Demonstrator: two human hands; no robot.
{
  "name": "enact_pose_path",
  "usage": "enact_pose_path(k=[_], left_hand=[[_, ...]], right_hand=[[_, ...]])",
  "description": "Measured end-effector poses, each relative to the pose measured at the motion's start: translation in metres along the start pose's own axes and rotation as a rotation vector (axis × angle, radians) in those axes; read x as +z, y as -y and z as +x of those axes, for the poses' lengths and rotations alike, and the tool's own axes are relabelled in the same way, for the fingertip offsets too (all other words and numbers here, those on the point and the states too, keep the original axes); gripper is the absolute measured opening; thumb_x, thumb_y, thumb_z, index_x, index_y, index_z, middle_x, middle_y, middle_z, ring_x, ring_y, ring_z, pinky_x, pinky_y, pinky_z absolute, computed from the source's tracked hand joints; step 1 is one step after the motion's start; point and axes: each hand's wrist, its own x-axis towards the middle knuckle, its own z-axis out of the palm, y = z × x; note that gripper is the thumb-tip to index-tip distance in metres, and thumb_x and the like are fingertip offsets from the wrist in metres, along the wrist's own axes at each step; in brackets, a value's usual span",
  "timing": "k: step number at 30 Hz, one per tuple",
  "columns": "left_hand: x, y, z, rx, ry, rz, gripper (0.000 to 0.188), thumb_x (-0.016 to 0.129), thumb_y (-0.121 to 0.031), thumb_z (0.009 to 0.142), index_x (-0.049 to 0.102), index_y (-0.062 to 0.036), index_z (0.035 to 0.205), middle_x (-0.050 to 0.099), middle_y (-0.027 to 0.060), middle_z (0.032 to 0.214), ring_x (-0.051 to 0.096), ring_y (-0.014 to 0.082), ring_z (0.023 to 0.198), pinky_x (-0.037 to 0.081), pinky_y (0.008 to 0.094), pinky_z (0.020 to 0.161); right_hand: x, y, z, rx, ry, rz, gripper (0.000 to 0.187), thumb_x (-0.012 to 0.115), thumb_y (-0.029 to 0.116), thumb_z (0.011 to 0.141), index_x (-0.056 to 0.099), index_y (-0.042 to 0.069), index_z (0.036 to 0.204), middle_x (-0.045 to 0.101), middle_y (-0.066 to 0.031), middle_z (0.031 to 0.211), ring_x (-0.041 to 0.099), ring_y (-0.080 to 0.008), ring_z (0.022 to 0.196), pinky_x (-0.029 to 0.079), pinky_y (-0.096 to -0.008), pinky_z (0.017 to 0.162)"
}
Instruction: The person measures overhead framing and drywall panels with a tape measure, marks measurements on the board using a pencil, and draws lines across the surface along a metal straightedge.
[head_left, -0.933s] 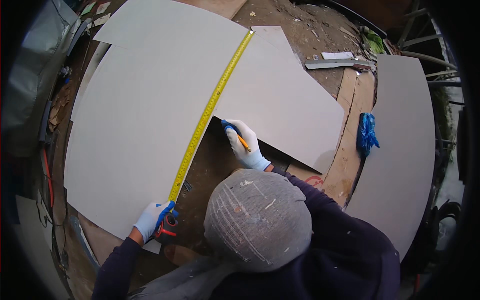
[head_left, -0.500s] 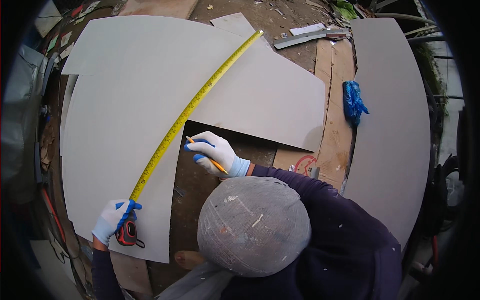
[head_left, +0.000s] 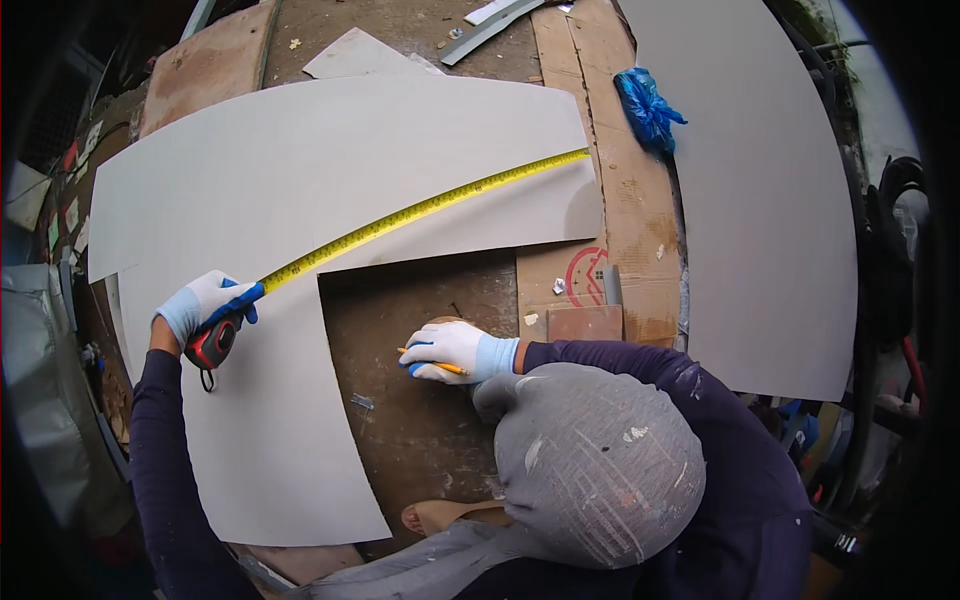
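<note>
"what's the white-and-blue-gloved left hand (head_left: 213, 303) doing?"

"it's closed around a red-and-black tape measure (head_left: 212, 347), over the left part of the big pale-grey l-shaped sheet (head_left: 260, 440)."

"and the long yellow measuring blade (head_left: 425, 209)?"

"it slants across that sheet and ends at its right edge."

"the right hand (head_left: 450, 346)?"

"gloved alike, gripping a slim orange pencil (head_left: 451, 367) inside the sheet's cut-out corner."

"anything beyond?"

"a crumpled blue plastic bag (head_left: 648, 108), just past the sheet's upper right."
</note>
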Motion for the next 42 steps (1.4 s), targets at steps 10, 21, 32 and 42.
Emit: enact_pose_path(k=[10,21,32,42], left_hand=[[-0.035,-0.072,0.085,0.047,-0.058,0.312,0.055,0.063,-0.058,0.096,0.082,-0.0090,0.080,0.070,0.0067,0.068,0.064,0.0184,0.057,0.053,0.0336,0.061],[-0.057,-0.064,0.118,0.050,-0.297,0.460,0.054,0.066,-0.059,0.098,0.083,-0.0089,0.088,0.078,0.0127,0.086,0.074,0.0280,0.079,0.058,0.0382,0.079],[-0.074,-0.079,0.136,-0.011,-0.439,0.581,0.059,0.060,-0.061,0.099,0.081,-0.0083,0.114,0.080,0.0176,0.109,0.077,0.0338,0.100,0.058,0.0423,0.092],[-0.080,-0.088,0.146,-0.077,-0.451,0.634,0.059,0.062,-0.061,0.097,0.080,-0.0121,0.122,0.079,0.0148,0.121,0.075,0.0345,0.113,0.057,0.0436,0.099]], right_hand=[[-0.028,0.011,-0.059,0.243,-0.301,-0.022,0.027,0.066,0.028,0.102,0.069,0.018,0.126,0.071,-0.0098,0.120,0.067,-0.0359,0.111,0.057,-0.0449,0.095],[-0.020,0.014,-0.072,0.389,-0.376,-0.002,0.026,0.071,0.023,0.100,0.070,0.013,0.124,0.071,-0.0143,0.119,0.069,-0.0374,0.111,0.059,-0.0446,0.093],[-0.022,0.022,-0.055,0.397,-0.299,0.030,0.027,0.071,0.021,0.098,0.070,0.012,0.124,0.071,-0.0157,0.120,0.070,-0.0397,0.111,0.058,-0.0455,0.095],[-0.021,0.023,-0.051,0.412,-0.309,0.052,0.026,0.070,0.021,0.098,0.070,0.012,0.123,0.070,-0.0161,0.119,0.069,-0.0401,0.111,0.058,-0.0459,0.094]])
